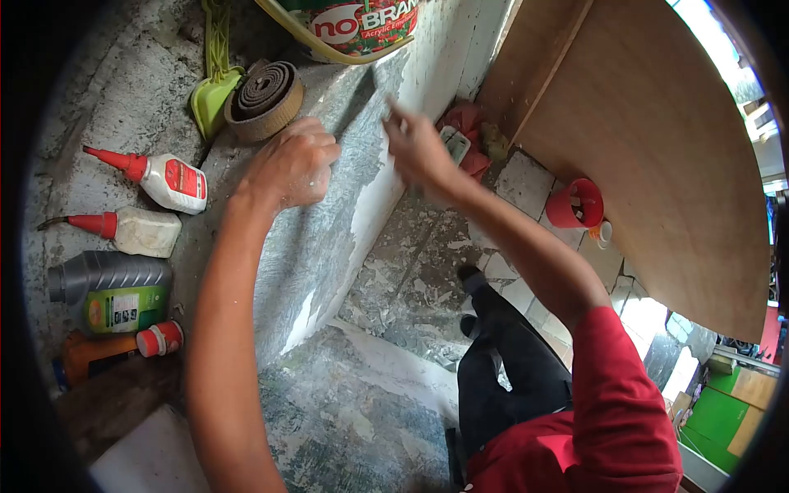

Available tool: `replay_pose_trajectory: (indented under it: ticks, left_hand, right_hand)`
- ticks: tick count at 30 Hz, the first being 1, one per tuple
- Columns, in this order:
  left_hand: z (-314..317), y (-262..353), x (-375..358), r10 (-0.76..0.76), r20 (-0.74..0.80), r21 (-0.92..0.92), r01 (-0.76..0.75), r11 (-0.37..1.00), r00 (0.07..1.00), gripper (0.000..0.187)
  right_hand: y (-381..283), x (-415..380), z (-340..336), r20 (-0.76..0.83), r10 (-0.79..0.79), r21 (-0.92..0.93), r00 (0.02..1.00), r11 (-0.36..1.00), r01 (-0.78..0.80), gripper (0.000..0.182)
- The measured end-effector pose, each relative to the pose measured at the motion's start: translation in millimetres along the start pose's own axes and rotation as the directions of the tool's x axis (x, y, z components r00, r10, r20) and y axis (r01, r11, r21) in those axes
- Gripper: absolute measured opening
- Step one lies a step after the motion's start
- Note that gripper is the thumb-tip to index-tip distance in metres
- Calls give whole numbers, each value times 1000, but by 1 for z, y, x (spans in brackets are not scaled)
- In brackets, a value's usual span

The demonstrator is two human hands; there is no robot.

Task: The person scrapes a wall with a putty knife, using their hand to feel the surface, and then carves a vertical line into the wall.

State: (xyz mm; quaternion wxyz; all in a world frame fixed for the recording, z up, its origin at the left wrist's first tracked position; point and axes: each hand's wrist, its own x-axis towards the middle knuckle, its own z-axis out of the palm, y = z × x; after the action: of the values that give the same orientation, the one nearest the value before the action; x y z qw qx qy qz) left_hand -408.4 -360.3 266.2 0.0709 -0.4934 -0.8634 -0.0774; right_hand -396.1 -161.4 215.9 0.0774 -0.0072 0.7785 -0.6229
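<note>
My left hand is closed in a fist over the grey, worn ledge, just below a coiled brown strip. Whatever its fingers hold, if anything, is hidden. To its right, my right hand is raised near the ledge's peeling white edge, blurred by motion. Its fingers look curled in, and I cannot make out what is between them. A dark, smeared streak shows between the two hands. Beside the coil lies a lime-green plastic dustpan.
Two white glue bottles with red caps, a grey bottle and a red-capped container lie at left. A paint bucket stands at the top. A red cup sits on the floor by a wooden panel.
</note>
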Motion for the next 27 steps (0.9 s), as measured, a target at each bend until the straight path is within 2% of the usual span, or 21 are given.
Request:
replay_pose_trajectory:
  ticks: [1, 2, 3, 5, 6, 7, 9, 12, 13, 15, 16, 17, 20, 23, 27]
  left_hand:
    - [-3, 3, 2, -6, 25, 2, 6, 1000, 1000, 5]
    - [-1, 1, 2, 5, 14, 16, -5, 1000, 1000, 9]
    - [4, -1, 1, 14, 0, 27, -14, 1000, 1000, 13]
    - [2, -5, 3, 15, 1, 50, -15, 999, 1000, 21]
    - [1, -4, 3, -1, 18, 52, 0, 999, 1000, 25]
    - [2, -2, 1, -17, 41, 48, 15, 999, 999, 28]
    - [-1, 0, 1, -18, 38, 40, 17, 999, 999, 30]
    - [0, 1, 2, -26, 23, 31, 25, 999, 999, 31]
    - [1, 0, 1, -36, 19, 31, 35, 999, 999, 31]
    - [1, 0, -1, -38, 66, 20, 37, 999, 997, 31]
    - [0, -1, 1, -37, 86, 17, 35, 999, 996, 31]
    - [2, 0, 0, -38, 81, 15, 37, 999, 996, 32]
    - [0, 0, 3, -44, 58, 22, 43, 999, 997, 33]
    - [-3, 4, 2, -54, 71, 22, 52, 998, 996, 33]
    - [3, 1, 0, -59, 48, 29, 58, 998, 997, 35]
  right_hand:
    - [-2, 9, -4, -52, 5, 30, 999, 1000, -4, 49]
    - [-1, 7, 1, -55, 64, -22, 996, 998, -65, 52]
    - [2, 8, 1, -57, 27, 54, 998, 998, -24, 53]
    - [-3, -23, 12, 31, -25, -30, 999, 999, 26, 50]
    - [-6, -25, 8, 51, 69, 6, 996, 998, -70, 48]
    - [-3, -2, -2, -4, 69, 71, 998, 995, -68, 48]
    - [-2, 14, -1, -73, 176, 110, 982, 980, -168, 48]
    - [11, -18, 9, 81, -1, -36, 997, 999, 4, 50]
    - [9, -25, 10, 66, -51, -83, 997, 995, 56, 46]
    - [14, 17, -8, -58, -2, 27, 998, 1000, 3, 36]
    - [2, 35, -19, -109, 29, -14, 994, 999, -31, 31]
    - [11, 56, -19, -135, 66, 42, 989, 997, -61, 28]
    - [6, -8, -4, 37, -18, -75, 999, 997, 21, 43]
    - [14, 25, -24, -22, 3, -16, 1000, 1000, -4, 50]
    - [11, -3, -17, 49, -17, -82, 999, 996, 21, 51]
